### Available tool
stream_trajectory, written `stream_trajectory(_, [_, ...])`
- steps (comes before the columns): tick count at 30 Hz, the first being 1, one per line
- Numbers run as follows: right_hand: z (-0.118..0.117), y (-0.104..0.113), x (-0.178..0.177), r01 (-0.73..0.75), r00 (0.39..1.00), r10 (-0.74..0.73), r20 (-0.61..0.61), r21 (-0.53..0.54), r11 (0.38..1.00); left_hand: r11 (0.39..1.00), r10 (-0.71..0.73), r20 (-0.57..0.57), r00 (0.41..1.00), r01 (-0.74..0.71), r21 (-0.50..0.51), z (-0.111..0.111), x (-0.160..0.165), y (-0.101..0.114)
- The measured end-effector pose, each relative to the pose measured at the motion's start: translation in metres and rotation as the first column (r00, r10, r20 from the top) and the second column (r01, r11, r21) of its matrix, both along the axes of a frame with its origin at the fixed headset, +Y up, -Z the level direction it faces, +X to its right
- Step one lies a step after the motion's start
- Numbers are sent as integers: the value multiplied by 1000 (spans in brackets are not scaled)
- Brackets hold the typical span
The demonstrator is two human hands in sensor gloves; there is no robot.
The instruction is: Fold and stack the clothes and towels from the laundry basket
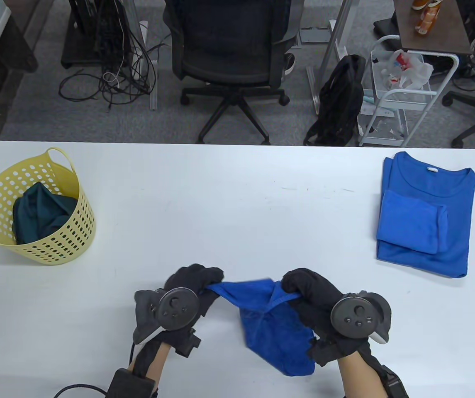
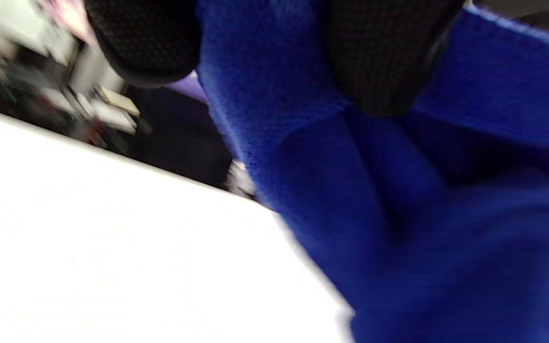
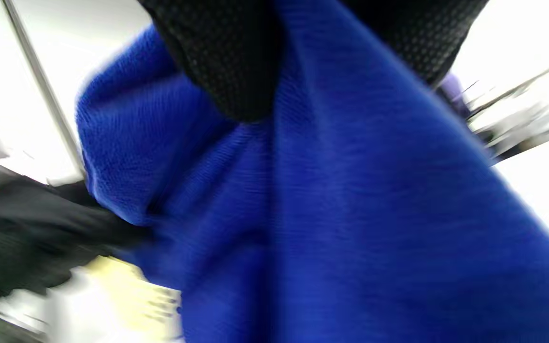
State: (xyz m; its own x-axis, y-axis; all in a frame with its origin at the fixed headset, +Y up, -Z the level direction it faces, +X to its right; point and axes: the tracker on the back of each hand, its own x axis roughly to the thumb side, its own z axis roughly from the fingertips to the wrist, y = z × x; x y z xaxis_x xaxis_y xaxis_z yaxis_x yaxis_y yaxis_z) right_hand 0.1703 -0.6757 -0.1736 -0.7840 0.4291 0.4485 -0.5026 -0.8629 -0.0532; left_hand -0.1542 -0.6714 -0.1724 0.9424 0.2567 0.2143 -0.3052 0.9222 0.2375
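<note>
**Blue towel held up between two gloved hands**

Black gloved fingers (image 3: pixel 236 62) are seen closest in the right wrist view, pressed into blue cloth that fills most of the picture. In the table view, a blue towel (image 1: pixel 270 319) is held at the near edge of the white table (image 1: pixel 220 207). One upper corner is pinched by the left hand (image 1: pixel 191 290), the other by the right hand (image 1: pixel 312 298), with the fingers of both curled round the fabric. The top edge is stretched between the two hands, and the rest of the towel hangs and bunches down toward the table; whether its lower end touches the surface cannot be told.

A yellow basket (image 1: pixel 34 207) is placed well to the left of the towel, farther from the person, and a dark green garment (image 1: pixel 40 211) is crumpled inside it. A folded blue shirt (image 1: pixel 428 215) is laid well to the right of the towel, with a folded blue cloth (image 1: pixel 411 224) set on top of it. Nothing is seen on the table between the towel and either of these.

Beyond the table's far edge, a black office chair (image 1: pixel 229 54), a black backpack (image 1: pixel 341 99) and a white trolley (image 1: pixel 403 95) are seen on the floor.
</note>
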Motion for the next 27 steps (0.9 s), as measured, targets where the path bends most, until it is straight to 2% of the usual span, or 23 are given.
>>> stream_trajectory(1, [0, 0, 2, -99, 991, 97, 87, 24, 995, 997, -54, -64, 997, 57, 47, 2, -7, 3])
stream_trajectory(2, [0, -1, 5, -182, 978, 176, 109, 56, 982, 995, -82, -40, 996, 85, 57, 2, -13, 8])
stream_trajectory(4, [-1, -5, 4, -132, 979, 121, 164, 62, 989, 995, -36, -80, 996, 44, 94, 7, -14, 13])
stream_trajectory(6, [-2, -6, 6, -160, 971, 151, 183, 35, 987, 977, -137, -111, 984, 153, 149, 11, -11, 20])
stream_trajectory(8, [-5, -9, 9, -181, 958, 183, 222, -29, 983, 965, -168, -137, 976, 191, 178, 12, -7, 22])
stream_trajectory(11, [-9, -15, 19, -159, 943, 182, 278, -105, 982, 967, -174, -126, 977, 193, 163, 11, -4, 19])
stream_trajectory(14, [-11, -20, 34, -164, 904, 200, 379, -127, 978, 958, -219, -168, 961, 244, 148, 9, -7, 16])
stream_trajectory(16, [-16, -24, 46, 33, 937, 24, 348, -158, 987, 968, -187, -167, 968, 210, 137, 8, -9, 14])
stream_trajectory(17, [-18, -26, 52, 149, 940, -79, 332, -191, 970, 962, -212, -197, 957, 240, 132, 7, -11, 13])
stream_trajectory(18, [-20, -28, 58, 244, 932, -163, 324, -226, 943, 956, -237, -219, 947, 267, 123, 6, -13, 13])
stream_trajectory(20, [-25, -36, 75, 465, 879, -398, 262, -284, 839, 960, -243, -237, 941, 267, 78, 3, -21, 7])
stream_trajectory(22, [-27, -43, 86, 590, 807, -539, 240, -294, 752, 970, -223, -244, 944, 239, 38, -1, -27, 0])
stream_trajectory(24, [-29, -48, 92, 656, 754, -620, 217, -295, 695, 968, -236, -258, 937, 249, 17, -4, -33, -5])
stream_trajectory(27, [-31, -50, 93, 661, 740, -653, 160, -348, 664, 976, -214, -246, 945, 216, -17, -9, -41, -11])
